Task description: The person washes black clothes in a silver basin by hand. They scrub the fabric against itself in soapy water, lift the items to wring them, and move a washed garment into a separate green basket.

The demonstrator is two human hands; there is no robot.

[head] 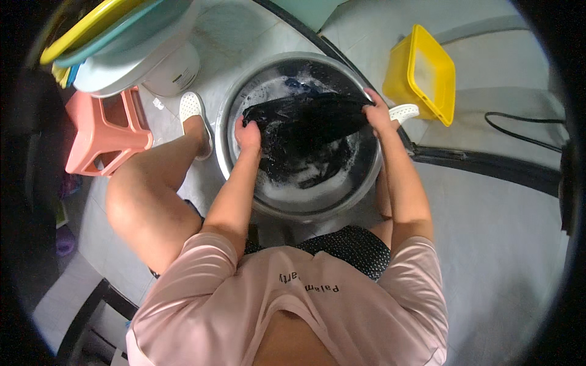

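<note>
A wet black garment point(311, 114) is stretched sideways across a round metal basin point(222, 151). My left hand point(248, 136) grips its left end, just inside the basin's left rim. At the other end, my right hand point(378, 114) pinches the cloth above the right rim. The middle of the garment sags toward the water, and more dark fabric point(316, 176) lies below it. White suds point(297, 193) float on the water, thickest along the near side. How much cloth lies under the surface is hidden.
A pink plastic stool point(105, 132) stands to the left, below stacked plastic basins point(123, 55) and a white bucket point(176, 68). On the right are a yellow plastic bin point(419, 75) and a black cable point(512, 117). A dark raised track point(485, 164) crosses the tiled floor.
</note>
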